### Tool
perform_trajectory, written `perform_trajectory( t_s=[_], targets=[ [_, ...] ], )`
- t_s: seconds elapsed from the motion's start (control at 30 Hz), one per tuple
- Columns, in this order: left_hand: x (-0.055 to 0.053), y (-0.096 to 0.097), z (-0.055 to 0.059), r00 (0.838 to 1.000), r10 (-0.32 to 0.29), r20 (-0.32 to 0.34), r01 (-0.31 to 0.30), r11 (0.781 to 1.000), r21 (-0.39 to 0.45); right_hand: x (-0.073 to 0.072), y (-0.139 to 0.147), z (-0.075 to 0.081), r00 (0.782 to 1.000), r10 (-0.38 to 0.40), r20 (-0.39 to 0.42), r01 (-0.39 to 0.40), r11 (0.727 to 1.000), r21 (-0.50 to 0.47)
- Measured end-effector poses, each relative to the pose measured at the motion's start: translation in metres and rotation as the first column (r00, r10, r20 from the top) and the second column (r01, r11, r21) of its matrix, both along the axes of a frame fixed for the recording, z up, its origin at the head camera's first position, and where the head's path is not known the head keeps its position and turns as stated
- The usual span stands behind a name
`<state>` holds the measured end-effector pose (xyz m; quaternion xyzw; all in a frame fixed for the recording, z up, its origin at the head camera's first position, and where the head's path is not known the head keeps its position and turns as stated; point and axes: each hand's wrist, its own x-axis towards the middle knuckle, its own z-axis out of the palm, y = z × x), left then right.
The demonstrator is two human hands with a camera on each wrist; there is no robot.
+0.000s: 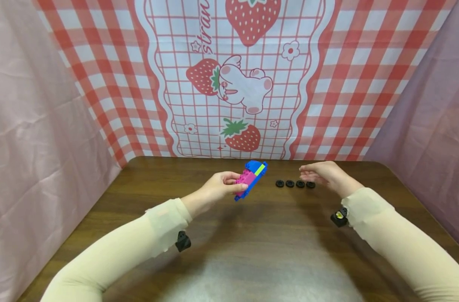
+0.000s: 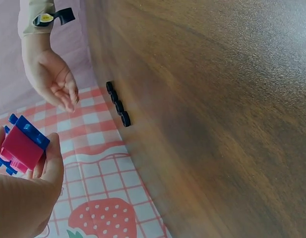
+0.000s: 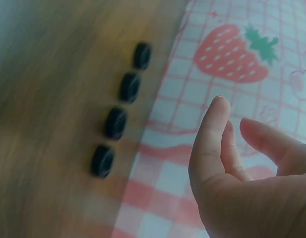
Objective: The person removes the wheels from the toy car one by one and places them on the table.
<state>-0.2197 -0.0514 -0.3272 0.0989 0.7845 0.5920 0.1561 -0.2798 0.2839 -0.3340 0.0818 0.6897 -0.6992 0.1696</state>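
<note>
A toy car body of building bricks [image 1: 256,173], blue with pink bricks and a lime strip, is tilted in the air above the table. My left hand [image 1: 222,186] grips its pink part between thumb and fingers. In the left wrist view the brick car body [image 2: 25,144] shows its pink face and blue edges. Several small black wheels [image 1: 290,183] lie in a row towards the back of the table. My right hand [image 1: 327,176] hovers just above the row's right end. In the right wrist view the right hand's fingers [image 3: 208,144] are loosely bent, with nothing between them and the thumb.
The brown wooden table [image 1: 275,251] spreads out beneath both arms. Behind its back edge hangs a red-and-white checked cloth [image 1: 131,84] printed with strawberries. Pale pink curtains [image 1: 44,126] close in the sides. Small black cameras [image 1: 182,241] are strapped at both wrists.
</note>
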Motion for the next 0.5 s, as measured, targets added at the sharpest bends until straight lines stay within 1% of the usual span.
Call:
perform_trajectory(
  t_s=[0.07, 0.13, 0.23, 0.33, 0.4, 0.5],
  targets=[
    [0.000, 0.001, 0.000, 1.000, 0.006, -0.006, -0.006, 1.000, 0.000, 0.003, -0.006, 0.004, 0.998, 0.046, -0.031, -0.045, 0.998, 0.035],
    [-0.001, 0.001, 0.001, 1.000, 0.010, -0.015, -0.010, 1.000, 0.001, 0.006, -0.013, 0.008, 0.991, 0.115, -0.073, -0.108, 0.990, 0.085],
    [-0.002, 0.002, 0.001, 0.999, 0.010, -0.040, -0.010, 1.000, -0.001, 0.012, -0.024, 0.013, 0.966, 0.219, -0.136, -0.196, 0.967, 0.166],
    [-0.004, 0.003, 0.001, 0.997, 0.004, -0.072, -0.005, 1.000, -0.017, 0.016, -0.036, 0.017, 0.940, 0.288, -0.181, -0.251, 0.946, 0.204],
    [-0.006, 0.004, 0.001, 0.996, 0.000, -0.089, -0.003, 1.000, -0.028, 0.019, -0.045, 0.020, 0.933, 0.302, -0.198, -0.261, 0.943, 0.208],
    [-0.010, 0.005, 0.000, 0.994, 0.001, -0.107, -0.004, 0.999, -0.032, 0.025, -0.058, 0.025, 0.931, 0.296, -0.215, -0.260, 0.949, 0.180]
  ],
)
